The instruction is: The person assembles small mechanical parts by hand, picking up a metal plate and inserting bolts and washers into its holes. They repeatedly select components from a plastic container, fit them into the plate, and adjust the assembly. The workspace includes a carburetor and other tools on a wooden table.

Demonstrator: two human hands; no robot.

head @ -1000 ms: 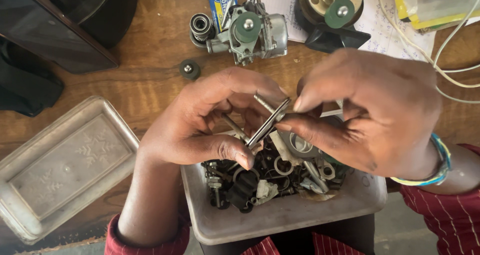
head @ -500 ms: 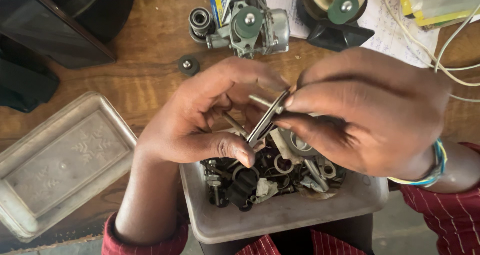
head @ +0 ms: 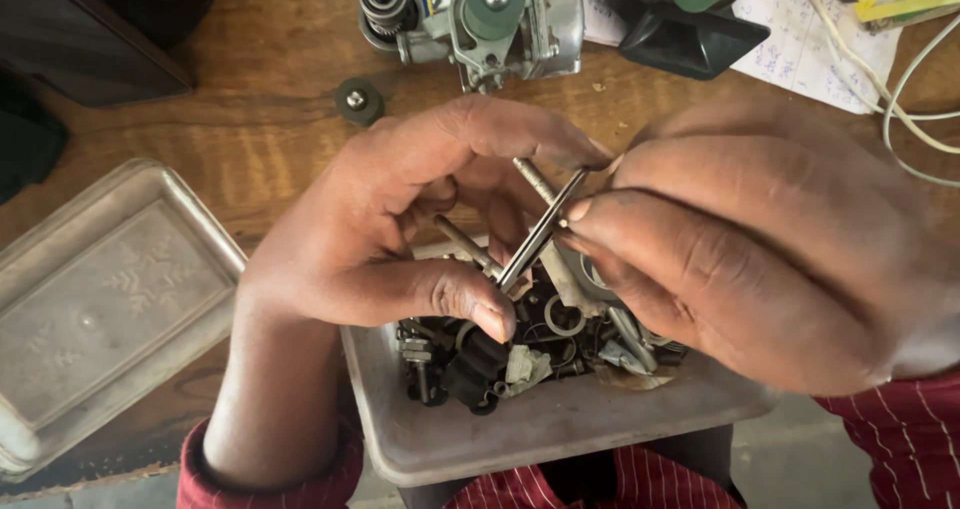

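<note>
My left hand (head: 400, 229) and my right hand (head: 760, 259) meet above a metal tray (head: 520, 424) full of small parts such as springs, rings and black fittings. Both hands pinch a thin metal pin (head: 540, 229) that slants between their fingertips. The left thumb presses its lower end and the right fingertips grip its upper part. A second short rod (head: 465, 244) lies under the left fingers, crossing the pin. The tray rests on my lap at the bench edge.
A silver carburettor body (head: 490, 14) with a green cap sits on the wooden bench ahead. A small round cap (head: 358, 99) lies near it. A tray lid (head: 100, 309) is at the left, a black part (head: 690, 29) and white cables (head: 900, 89) at the right.
The view has drawn closer to the hands. Both hands keep hold of the pin, which has tilted slightly more upright; the fingers have shifted little.
</note>
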